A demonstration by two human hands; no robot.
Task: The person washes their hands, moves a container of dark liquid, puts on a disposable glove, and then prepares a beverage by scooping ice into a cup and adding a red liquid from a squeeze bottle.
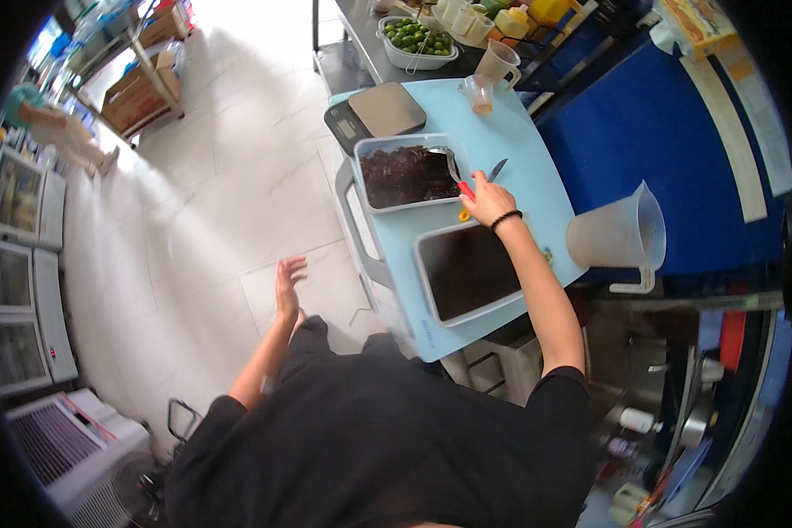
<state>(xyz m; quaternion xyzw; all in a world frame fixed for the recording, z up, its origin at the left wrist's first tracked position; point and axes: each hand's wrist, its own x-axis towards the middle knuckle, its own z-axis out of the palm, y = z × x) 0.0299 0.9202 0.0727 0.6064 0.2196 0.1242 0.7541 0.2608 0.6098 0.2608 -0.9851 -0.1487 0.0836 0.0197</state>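
My right hand (492, 201), with a black beaded band at the wrist, grips the red handle of a metal utensil (450, 162). Its curved head rests in a clear plastic tub (409, 208) of dark brown, broken-up jelly-like food (396, 175). Just beyond my fingers lies a knife (498, 169), its handle partly covered by the hand. A yellow ring-shaped end (464, 214) shows below the hand. Nearer me, partly under my forearm, sits a second tub (426, 284) with a smooth dark surface. My left hand (290, 287) hangs empty over the floor, fingers apart.
Both tubs stand on a light blue tabletop (534, 142) with a digital kitchen scale (386, 109) and a small measuring cup (478, 96). A large plastic jug (610, 231) is at the right. Green limes (417, 36) fill a basket behind. Far left, a person (53, 125) stands near a cart.
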